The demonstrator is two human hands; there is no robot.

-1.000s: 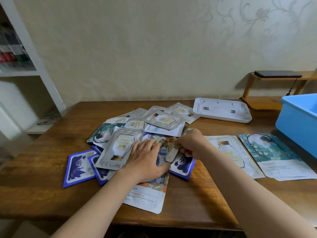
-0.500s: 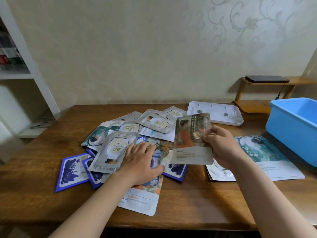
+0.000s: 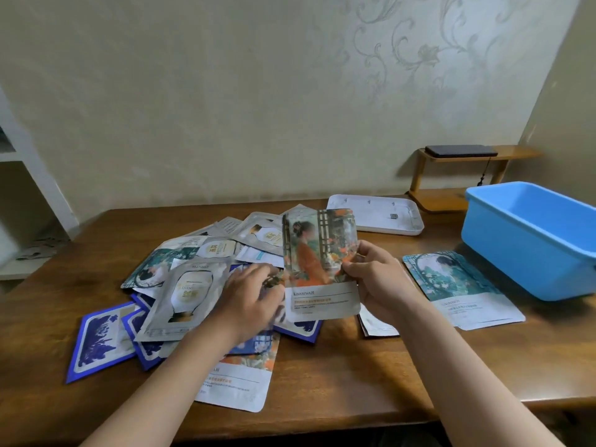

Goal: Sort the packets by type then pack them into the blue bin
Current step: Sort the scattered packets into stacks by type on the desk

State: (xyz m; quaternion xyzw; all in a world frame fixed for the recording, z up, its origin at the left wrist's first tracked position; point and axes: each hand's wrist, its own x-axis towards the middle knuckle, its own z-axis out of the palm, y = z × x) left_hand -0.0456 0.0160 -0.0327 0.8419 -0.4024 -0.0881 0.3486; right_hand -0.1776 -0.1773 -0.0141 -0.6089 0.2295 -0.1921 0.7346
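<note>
A pale wall (image 3: 225, 91) with a faint raised scroll pattern fills the far side of the room, and a brown wooden table (image 3: 338, 391) stands against it. White shelving (image 3: 35, 188) is cut off at the left edge, its contents too blurred to read. At the far right a low wooden stand (image 3: 519, 153) carries a dark flat object (image 3: 461, 150) that cannot be identified. The blue bin (image 3: 516, 253) sits on the table's right side, partly out of frame, and what shows of its inside holds nothing. A white tray (image 3: 374, 217) lies far of centre. A loose heap of packets (image 3: 258, 233) covers the table's left and middle, with blue-bordered packets (image 3: 100, 340) at its near left and a silver packet (image 3: 190, 291) on top. A teal packet (image 3: 461, 285) lies apart, just beside the bin. The right hand (image 3: 377, 279) pinches the right edge of an orange-figure packet (image 3: 316, 262), holding it upright above the heap. It hides most of a small stack (image 3: 377, 324) beneath it. The left hand (image 3: 251, 301) rests on the heap with its fingers stretched out, blurred at the tips.
</note>
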